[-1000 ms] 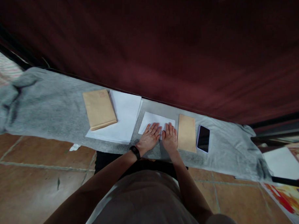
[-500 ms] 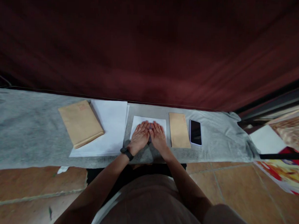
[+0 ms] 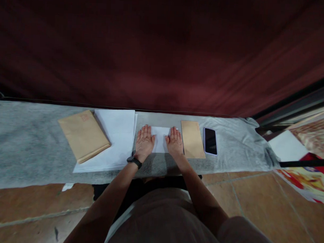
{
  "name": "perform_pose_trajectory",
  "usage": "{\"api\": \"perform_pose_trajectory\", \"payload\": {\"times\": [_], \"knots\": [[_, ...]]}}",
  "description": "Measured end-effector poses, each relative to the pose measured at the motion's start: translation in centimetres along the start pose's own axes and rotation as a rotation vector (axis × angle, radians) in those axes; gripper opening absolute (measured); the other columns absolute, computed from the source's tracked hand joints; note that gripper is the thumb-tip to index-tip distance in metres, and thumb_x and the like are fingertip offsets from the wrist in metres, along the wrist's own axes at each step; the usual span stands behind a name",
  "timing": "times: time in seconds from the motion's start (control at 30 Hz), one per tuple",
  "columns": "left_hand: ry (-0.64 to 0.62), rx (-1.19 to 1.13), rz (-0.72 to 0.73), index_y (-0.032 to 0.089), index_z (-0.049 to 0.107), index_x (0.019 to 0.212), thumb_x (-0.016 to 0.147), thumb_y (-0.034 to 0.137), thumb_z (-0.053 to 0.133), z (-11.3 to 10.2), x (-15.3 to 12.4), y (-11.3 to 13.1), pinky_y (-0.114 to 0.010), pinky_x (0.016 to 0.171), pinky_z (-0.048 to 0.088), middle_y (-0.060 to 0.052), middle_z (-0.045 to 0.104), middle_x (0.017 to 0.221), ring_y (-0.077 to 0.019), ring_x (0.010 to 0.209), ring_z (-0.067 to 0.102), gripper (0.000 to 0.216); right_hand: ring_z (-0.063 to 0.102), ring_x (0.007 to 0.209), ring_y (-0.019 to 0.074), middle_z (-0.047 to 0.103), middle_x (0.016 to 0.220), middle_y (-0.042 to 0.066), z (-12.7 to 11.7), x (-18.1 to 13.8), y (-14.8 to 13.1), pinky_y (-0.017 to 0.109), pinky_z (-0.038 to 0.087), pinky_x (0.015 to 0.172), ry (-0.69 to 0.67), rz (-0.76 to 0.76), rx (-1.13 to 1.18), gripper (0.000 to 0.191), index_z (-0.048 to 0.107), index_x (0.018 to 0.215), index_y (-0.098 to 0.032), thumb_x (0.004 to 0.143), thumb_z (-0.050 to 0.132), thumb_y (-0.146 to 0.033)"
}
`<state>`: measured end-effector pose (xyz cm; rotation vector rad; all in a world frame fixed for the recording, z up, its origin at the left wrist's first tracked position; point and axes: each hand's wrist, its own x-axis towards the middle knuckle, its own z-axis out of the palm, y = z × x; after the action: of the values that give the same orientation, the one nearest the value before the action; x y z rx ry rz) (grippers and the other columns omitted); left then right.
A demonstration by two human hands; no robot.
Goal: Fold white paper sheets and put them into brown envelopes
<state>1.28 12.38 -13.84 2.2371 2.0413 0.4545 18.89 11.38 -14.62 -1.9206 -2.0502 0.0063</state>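
Observation:
A folded white sheet of paper lies on the grey cloth in front of me. My left hand lies flat on its left end, fingers stretched out, a black band on the wrist. My right hand lies flat on its right end, fingers also out. Neither hand grips anything. A narrow brown envelope lies just right of my right hand. A stack of white sheets lies just left of my left hand.
A stack of brown envelopes rests on the left part of the white sheets. A black phone lies right of the narrow envelope. A dark red curtain hangs behind. Tiled floor lies below, with colourful prints at the right.
My hands were side by side at the middle of the folded sheet; they have slid apart to its two ends. The camera view has steadied and levelled.

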Motion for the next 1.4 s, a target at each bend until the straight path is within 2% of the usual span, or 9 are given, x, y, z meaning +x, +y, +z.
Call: {"api": "perform_pose_trajectory", "payload": {"times": [0.17,0.27,0.4,0.5,0.83,1.03,1.2,1.33,1.4], "knots": [[0.067,-0.027,-0.046,0.004,0.033,0.157,0.102,0.037,0.028,0.2,-0.5,-0.1,-0.052,0.126,0.024,-0.02,0.034,0.163,-0.0296,0.154,0.027,0.064,0.035,0.151,0.0332,0.037,0.159,0.029,-0.4,-0.4,0.2,0.054,0.033,0.121,0.039,0.041,0.019,0.061,0.036,0.154,0.004,0.108,0.033,-0.037],[0.085,-0.025,-0.045,0.004,0.032,0.157,0.102,0.036,0.029,0.2,-0.6,0.0,-0.052,0.126,0.024,-0.021,0.035,0.162,-0.0301,0.154,0.028,0.064,0.034,0.151,0.0337,0.036,0.159,0.029,-0.8,-1.5,-1.1,0.055,0.033,0.12,0.073,0.03,0.057,0.061,0.037,0.153,0.005,0.109,0.03,-0.036],[0.074,0.001,-0.024,0.003,0.032,0.157,0.102,0.035,0.028,-0.1,-0.7,-0.1,-0.052,0.125,0.025,-0.021,0.035,0.163,-0.0298,0.154,0.027,0.063,0.027,0.155,0.0276,0.031,0.165,0.017,-1.1,-3.8,-4.2,0.048,0.028,0.125,-0.014,-0.145,0.104,0.06,0.031,0.158,-0.005,0.108,0.03,-0.037],[0.072,0.013,-0.01,0.002,0.033,0.156,0.102,0.035,0.028,-0.3,-0.8,-0.1,-0.052,0.125,0.025,-0.021,0.033,0.163,-0.0299,0.155,0.026,0.063,0.028,0.155,0.0237,0.034,0.164,0.014,-1.2,-5.0,-5.2,0.046,0.026,0.127,-0.076,-0.215,0.124,0.058,0.033,0.159,-0.008,0.108,0.032,-0.036],[0.096,-0.012,-0.004,0.001,0.034,0.155,0.103,0.036,0.027,-0.4,-0.8,-0.2,-0.053,0.125,0.025,-0.023,0.035,0.162,-0.0322,0.154,0.029,0.064,0.03,0.153,0.0322,0.031,0.164,0.022,-1.7,-5.0,-0.7,0.051,0.028,0.123,-0.03,-0.046,0.052,0.064,0.031,0.158,-0.001,0.107,0.035,-0.04],[0.089,-0.057,0.105,0.008,0.03,0.159,0.103,0.034,0.029,-1.3,-3.6,1.6,-0.054,0.127,0.022,-0.017,0.034,0.164,-0.0276,0.157,0.02,0.061,0.027,0.154,0.0309,0.028,0.165,0.021,-1.6,-5.4,-0.8,0.052,0.027,0.123,-0.021,-0.028,0.066,0.065,0.027,0.16,-0.004,0.106,0.037,-0.041],[-0.043,-0.04,0.228,0.008,0.033,0.157,0.104,0.032,0.029,-1.1,-6.5,3.7,-0.051,0.128,0.021,-0.015,0.037,0.163,-0.0262,0.155,0.025,0.059,0.025,0.155,0.0297,0.027,0.166,0.02,-1.7,-5.4,-0.6,0.05,0.026,0.124,-0.037,-0.03,0.061,0.061,0.029,0.159,-0.004,0.107,0.034,-0.034],[-0.086,-0.003,0.252,0.006,0.033,0.157,0.103,0.03,0.03,-1.3,-6.9,3.7,-0.051,0.128,0.021,-0.016,0.034,0.164,-0.027,0.156,0.023,0.059,0.027,0.155,0.028,0.033,0.164,0.019,-2.0,-4.6,-1.0,0.051,0.026,0.125,-0.052,-0.032,0.1,0.056,0.035,0.157,-0.005,0.108,0.031,-0.031],[-0.103,0.011,0.274,0.007,0.032,0.158,0.101,0.027,0.033,-1.5,-6.8,3.4,-0.052,0.128,0.02,-0.016,0.033,0.165,-0.0271,0.156,0.021,0.06,0.03,0.154,0.0251,0.038,0.162,0.017,-2.0,-3.8,-1.7,0.049,0.025,0.126,-0.077,-0.094,0.139,0.054,0.04,0.155,-0.007,0.108,0.029,-0.032]]}}
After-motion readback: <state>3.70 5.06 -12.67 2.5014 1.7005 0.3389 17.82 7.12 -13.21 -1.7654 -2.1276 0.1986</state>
